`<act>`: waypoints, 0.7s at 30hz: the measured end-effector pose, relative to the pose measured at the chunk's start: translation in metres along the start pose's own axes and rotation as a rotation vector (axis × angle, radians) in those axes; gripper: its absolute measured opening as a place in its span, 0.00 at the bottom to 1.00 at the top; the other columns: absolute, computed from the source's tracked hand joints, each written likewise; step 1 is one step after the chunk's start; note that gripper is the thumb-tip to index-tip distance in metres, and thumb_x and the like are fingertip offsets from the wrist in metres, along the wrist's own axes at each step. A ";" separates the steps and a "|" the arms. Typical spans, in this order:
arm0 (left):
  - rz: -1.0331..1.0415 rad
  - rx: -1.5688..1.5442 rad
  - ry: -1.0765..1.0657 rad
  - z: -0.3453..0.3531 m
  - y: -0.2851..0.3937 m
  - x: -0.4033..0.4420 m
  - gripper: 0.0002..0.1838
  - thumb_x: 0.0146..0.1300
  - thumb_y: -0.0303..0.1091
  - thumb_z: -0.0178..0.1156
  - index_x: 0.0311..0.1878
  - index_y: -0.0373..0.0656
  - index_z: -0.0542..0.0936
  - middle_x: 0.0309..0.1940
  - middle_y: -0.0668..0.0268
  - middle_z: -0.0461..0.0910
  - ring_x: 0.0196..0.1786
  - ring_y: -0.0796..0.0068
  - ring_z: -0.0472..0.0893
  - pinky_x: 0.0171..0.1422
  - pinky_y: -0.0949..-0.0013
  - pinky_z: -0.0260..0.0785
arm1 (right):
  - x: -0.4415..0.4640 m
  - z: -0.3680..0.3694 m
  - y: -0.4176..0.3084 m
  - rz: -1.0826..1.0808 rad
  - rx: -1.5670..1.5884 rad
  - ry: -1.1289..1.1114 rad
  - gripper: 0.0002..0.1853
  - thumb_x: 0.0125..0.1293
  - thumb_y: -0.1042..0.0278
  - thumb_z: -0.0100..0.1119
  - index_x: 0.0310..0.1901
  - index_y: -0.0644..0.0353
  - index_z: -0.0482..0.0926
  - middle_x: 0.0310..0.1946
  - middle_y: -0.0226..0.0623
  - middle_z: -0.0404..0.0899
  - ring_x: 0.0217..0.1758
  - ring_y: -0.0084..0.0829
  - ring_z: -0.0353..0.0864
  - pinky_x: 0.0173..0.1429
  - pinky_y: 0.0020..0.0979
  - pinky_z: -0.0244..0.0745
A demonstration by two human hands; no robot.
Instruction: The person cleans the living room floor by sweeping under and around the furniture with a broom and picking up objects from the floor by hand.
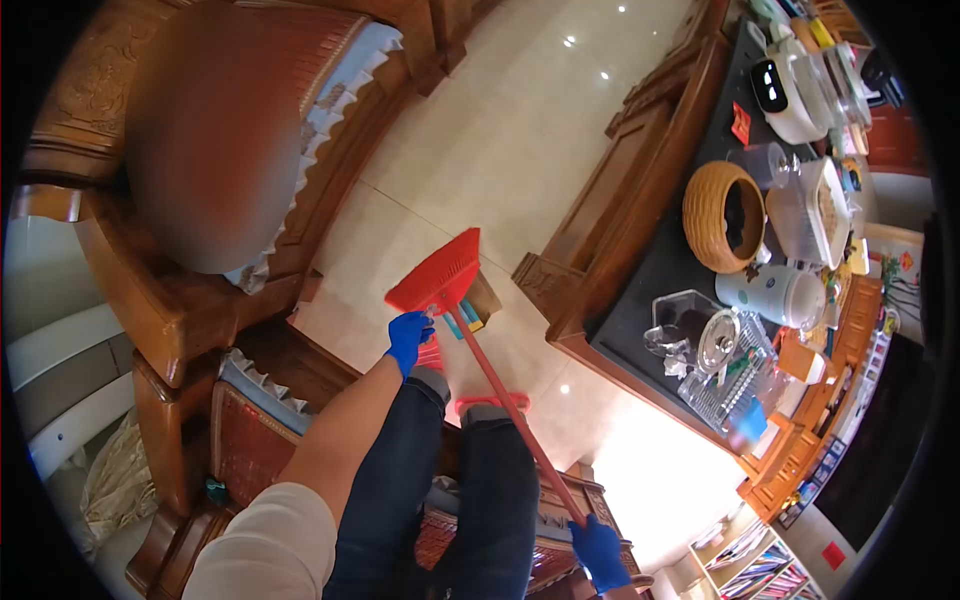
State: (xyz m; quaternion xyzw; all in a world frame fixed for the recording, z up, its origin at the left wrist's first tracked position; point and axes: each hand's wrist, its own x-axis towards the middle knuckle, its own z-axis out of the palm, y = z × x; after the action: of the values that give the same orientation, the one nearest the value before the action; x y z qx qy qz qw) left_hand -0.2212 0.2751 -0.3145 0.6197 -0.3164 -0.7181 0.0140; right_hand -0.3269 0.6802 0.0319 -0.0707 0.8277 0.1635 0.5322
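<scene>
So the broom (442, 278)'s smack in the middle with a box (484, 300) partly behind its head, a chair (150, 290) off left, and a table (640, 318) on the right with a bowl (706, 215), canister (762, 291) and rack (722, 400) on top.

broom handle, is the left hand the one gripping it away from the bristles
No, the gloved right hand grips the red broom handle there, while the left hand is beside the bristles.

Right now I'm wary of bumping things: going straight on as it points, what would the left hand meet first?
Probably the broom head, just beyond the left hand; whether they touch is hard to tell.
</scene>
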 end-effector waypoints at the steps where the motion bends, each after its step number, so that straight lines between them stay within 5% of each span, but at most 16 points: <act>1: -0.009 0.007 -0.002 0.002 -0.021 0.014 0.13 0.59 0.31 0.58 0.46 0.36 0.76 0.36 0.60 0.80 0.33 0.67 0.82 0.34 0.73 0.74 | 0.001 -0.001 0.018 -0.036 -0.002 0.030 0.20 0.60 0.46 0.52 0.37 0.59 0.74 0.25 0.53 0.79 0.32 0.54 0.79 0.36 0.50 0.72; 4: 0.110 -0.193 -0.002 0.015 -0.085 0.043 0.09 0.57 0.28 0.59 0.41 0.37 0.78 0.28 0.62 0.79 0.28 0.70 0.80 0.30 0.73 0.73 | 0.002 -0.002 0.066 -0.090 0.001 0.047 0.19 0.60 0.47 0.52 0.35 0.58 0.75 0.24 0.51 0.78 0.30 0.53 0.79 0.35 0.49 0.73; 7: 0.041 -0.020 0.078 0.055 -0.114 0.043 0.10 0.56 0.27 0.59 0.41 0.36 0.77 0.28 0.62 0.79 0.28 0.71 0.79 0.31 0.71 0.74 | -0.005 0.012 0.123 -0.057 0.039 0.012 0.20 0.60 0.47 0.53 0.33 0.59 0.75 0.23 0.51 0.78 0.31 0.54 0.78 0.36 0.47 0.72; 9: 0.072 -0.011 0.056 0.074 -0.142 0.043 0.09 0.56 0.27 0.59 0.40 0.36 0.78 0.28 0.63 0.79 0.27 0.71 0.79 0.32 0.70 0.74 | -0.012 0.016 0.160 -0.117 -0.050 -0.029 0.19 0.66 0.52 0.49 0.46 0.59 0.76 0.19 0.47 0.76 0.22 0.44 0.76 0.25 0.42 0.68; 11: 0.086 -0.026 0.008 0.092 -0.165 0.039 0.07 0.55 0.27 0.60 0.37 0.37 0.79 0.26 0.64 0.79 0.26 0.73 0.78 0.30 0.71 0.73 | -0.019 0.009 0.182 -0.116 0.018 -0.072 0.19 0.64 0.54 0.50 0.46 0.61 0.77 0.20 0.50 0.76 0.23 0.50 0.76 0.26 0.44 0.70; 13: 0.090 0.052 0.023 0.112 -0.174 0.027 0.04 0.53 0.26 0.61 0.32 0.37 0.80 0.24 0.64 0.78 0.26 0.74 0.78 0.29 0.71 0.72 | -0.027 0.023 0.227 -0.252 -0.160 0.157 0.19 0.63 0.55 0.50 0.42 0.65 0.77 0.19 0.50 0.76 0.21 0.50 0.75 0.25 0.45 0.71; 17: -0.021 0.139 -0.029 0.145 -0.189 0.000 0.05 0.53 0.26 0.59 0.34 0.36 0.80 0.24 0.62 0.79 0.25 0.73 0.78 0.29 0.71 0.72 | -0.052 0.025 0.281 0.029 -0.216 0.166 0.15 0.64 0.58 0.50 0.35 0.64 0.76 0.18 0.45 0.75 0.19 0.41 0.75 0.22 0.37 0.70; 20: 0.042 0.030 -0.123 0.169 -0.230 -0.001 0.09 0.58 0.25 0.55 0.42 0.38 0.77 0.27 0.59 0.80 0.24 0.71 0.79 0.26 0.72 0.71 | -0.033 0.047 0.278 0.139 -0.243 0.283 0.14 0.65 0.58 0.49 0.39 0.63 0.74 0.23 0.44 0.74 0.24 0.41 0.75 0.25 0.37 0.71; 21: 0.008 0.237 -0.098 0.182 -0.226 -0.011 0.08 0.60 0.26 0.53 0.42 0.37 0.77 0.28 0.59 0.80 0.25 0.70 0.79 0.26 0.72 0.72 | -0.015 0.057 0.267 0.190 -0.263 0.340 0.15 0.65 0.58 0.49 0.41 0.63 0.73 0.26 0.44 0.74 0.27 0.42 0.75 0.27 0.38 0.72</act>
State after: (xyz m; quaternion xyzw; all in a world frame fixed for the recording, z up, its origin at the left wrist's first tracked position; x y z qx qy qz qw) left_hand -0.2983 0.5403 -0.4055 0.5798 -0.4017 -0.7051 -0.0721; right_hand -0.3491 0.9494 0.0759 -0.0880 0.8798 0.3051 0.3536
